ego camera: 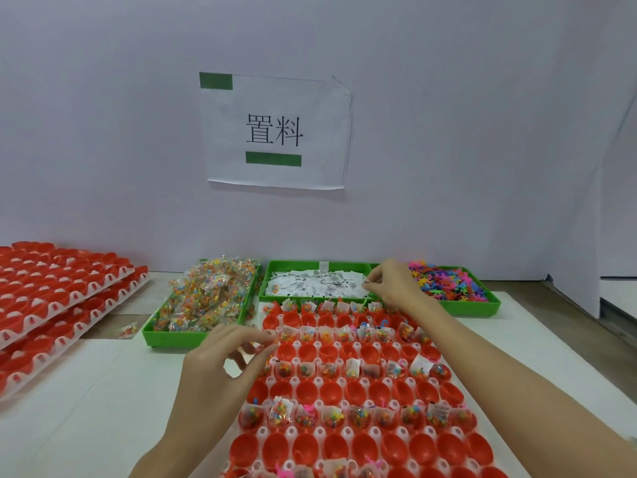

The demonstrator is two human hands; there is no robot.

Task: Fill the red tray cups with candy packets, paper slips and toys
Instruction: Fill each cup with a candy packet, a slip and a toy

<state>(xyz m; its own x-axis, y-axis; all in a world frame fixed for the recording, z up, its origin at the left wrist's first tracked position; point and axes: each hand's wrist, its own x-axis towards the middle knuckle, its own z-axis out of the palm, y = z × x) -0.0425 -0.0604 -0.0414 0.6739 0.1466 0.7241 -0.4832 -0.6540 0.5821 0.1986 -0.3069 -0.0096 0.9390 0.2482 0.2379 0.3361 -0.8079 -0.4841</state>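
Red tray (344, 395) lies under both arms, alternate rows filled, the rows between bare. Left hand (220, 367) hovers at its edge, fingers pinched, contents unclear. Right hand (396, 284) pinches slips (310, 286) in the bin ahead; candy (206, 298) to its left, toys (448, 281) to its right

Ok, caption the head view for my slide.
Right hand picks paper slips; left hand hovers at the part-filled red tray.
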